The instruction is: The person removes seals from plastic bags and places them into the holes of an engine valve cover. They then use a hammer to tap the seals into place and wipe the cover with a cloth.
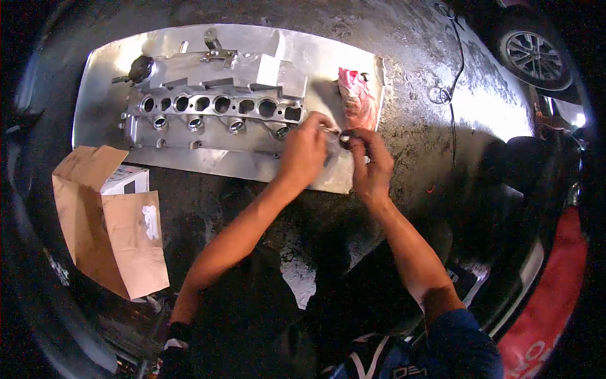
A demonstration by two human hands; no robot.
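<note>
Head view: a small dark round part [345, 138] sits pinched in the fingertips of the right hand [372, 164], held just above the near right corner of a metal sheet [221, 165]. The left hand [305, 148] meets it there, fingers closed on what looks like a thin bright pin [328, 130] whose tip points at the part. Whether the two pieces touch is too small to tell.

Judging by how things lie, the work is at the stage of handling this one piece. It is off the casting [214, 104] and not yet seated anywhere. The casting lies flat on the sheet just left of the hands, with its row of ports open and several short tubes sticking out of its near side. I cannot tell how many of those fittings are finished.

A red rag [357, 101] lies on the sheet just behind the hands, close enough to crowd them. The sheet rests on a rough floor [404, 76]. An open cardboard box [107, 221] stands near left, well apart. A thin cable [456, 69] trails across the floor on the right, and a car wheel [535, 55] shows at the far right.
</note>
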